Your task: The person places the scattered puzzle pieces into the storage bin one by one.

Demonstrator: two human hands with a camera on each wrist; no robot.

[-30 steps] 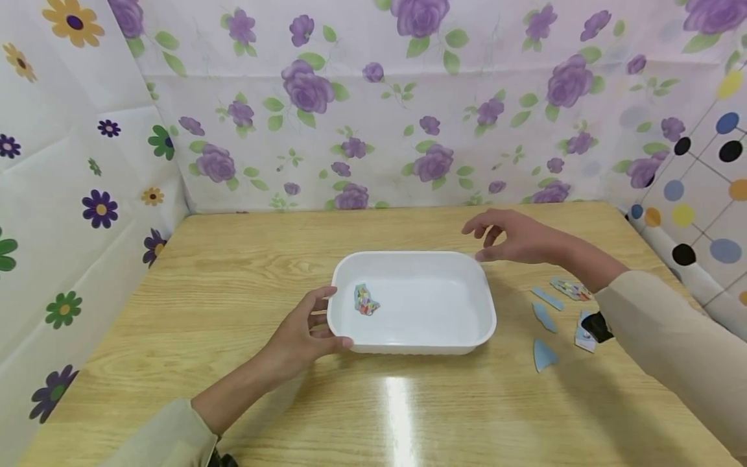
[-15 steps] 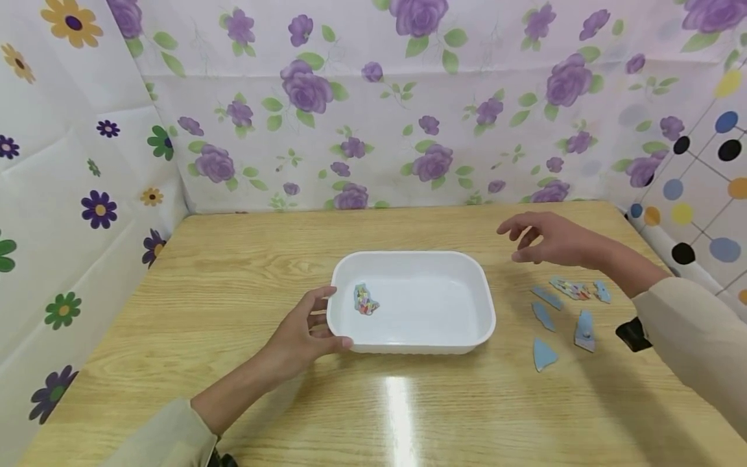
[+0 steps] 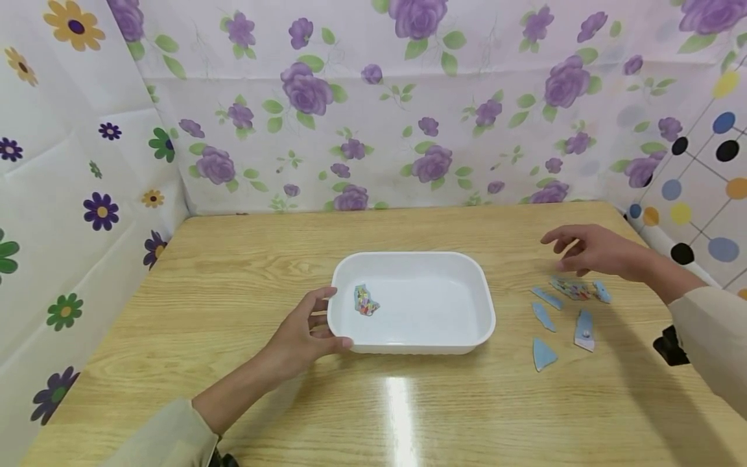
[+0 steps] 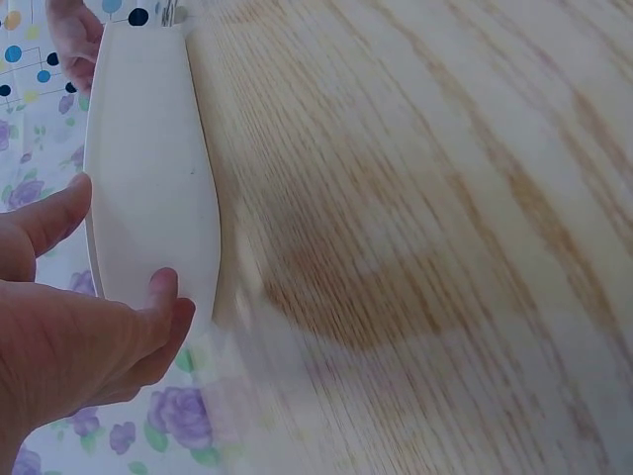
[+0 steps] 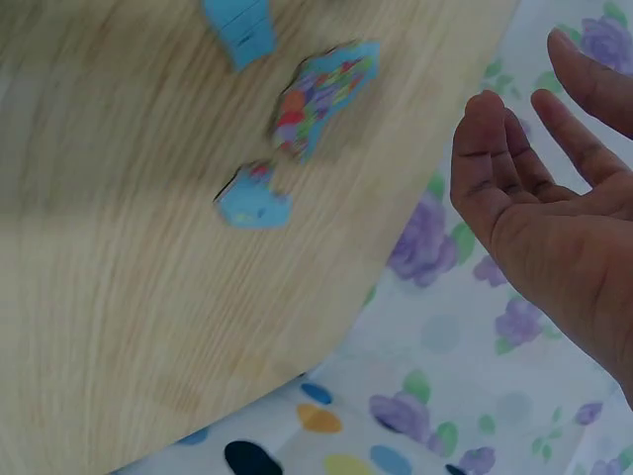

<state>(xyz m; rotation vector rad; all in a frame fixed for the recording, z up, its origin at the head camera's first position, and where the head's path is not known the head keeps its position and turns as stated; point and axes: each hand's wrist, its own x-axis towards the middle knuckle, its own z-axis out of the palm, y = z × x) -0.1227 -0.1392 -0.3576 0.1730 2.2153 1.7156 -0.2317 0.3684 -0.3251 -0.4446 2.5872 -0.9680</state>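
Note:
My left hand holds the left end of a white rectangular plastic tub, thumb at the front rim and fingers along the side. In the left wrist view, the fingertips touch the tub's wall. Inside the tub, near its left end, lies an irregular multicoloured piece edged in light blue. My right hand hovers over the table's right side with loosely bent fingers and nothing in them. Just below it lie a long multicoloured piece and a small blue piece.
More flat light-blue pieces lie right of the tub: a thin strip, a curved sliver, a triangular piece and a longer piece. Flowered cloth stands behind the wooden table, with patterned sheets at both sides.
My right hand has moved right, from beside the tub's far right corner to above the loose pieces. Pieces its arm covered now show. The left hand and tub stay put.

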